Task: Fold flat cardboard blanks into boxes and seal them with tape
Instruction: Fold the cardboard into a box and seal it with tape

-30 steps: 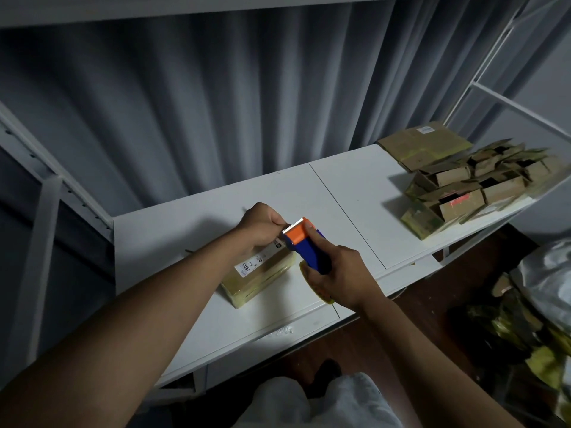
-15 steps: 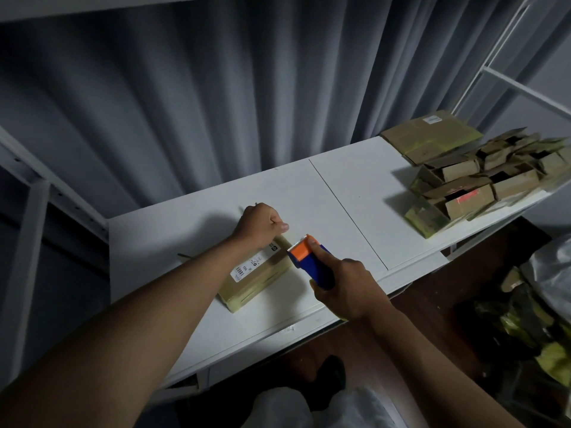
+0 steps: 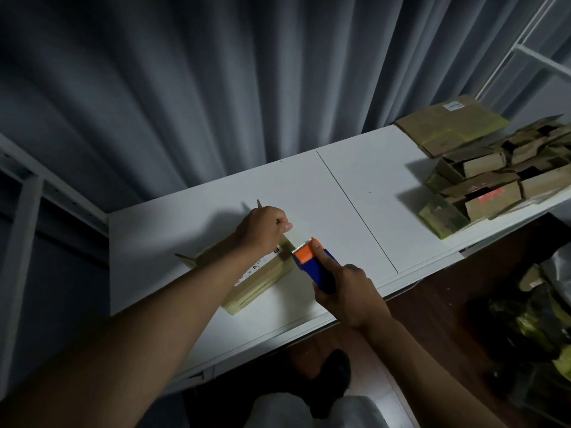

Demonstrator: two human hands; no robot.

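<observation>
The right hand [image 3: 349, 291] had drawn the tape dispenser [image 3: 315, 267] back off the box [image 3: 262, 281] toward the person since a second before, and a strip of tape [image 3: 289, 240] now ran taut from its orange toothed head up to the left hand [image 3: 262, 230]. That left hand was curled into a fist pinching the tape's free end, resting over the far end of the box. The right hand was wrapped tight around the blue handle, forefinger laid along the orange top, just beside the box's near corner.

The box lay on the white table [image 3: 355, 186], closed on the end nearest the dispenser, a printed label on its top face; behind the left forearm its far flaps [image 3: 185, 259] looked to be standing open, so I could not say anything was inside.

To my eye the sealing step was in hand: tape pulled out, not yet pressed down. The next move would call for laying the strip along the seam and tearing it on the teeth.

Well off beyond the right hand sat a heap of folded boxes [image 3: 494, 193], several open-topped and showing only dark inside, with flat blanks [image 3: 448, 128] stacked behind them.
</observation>
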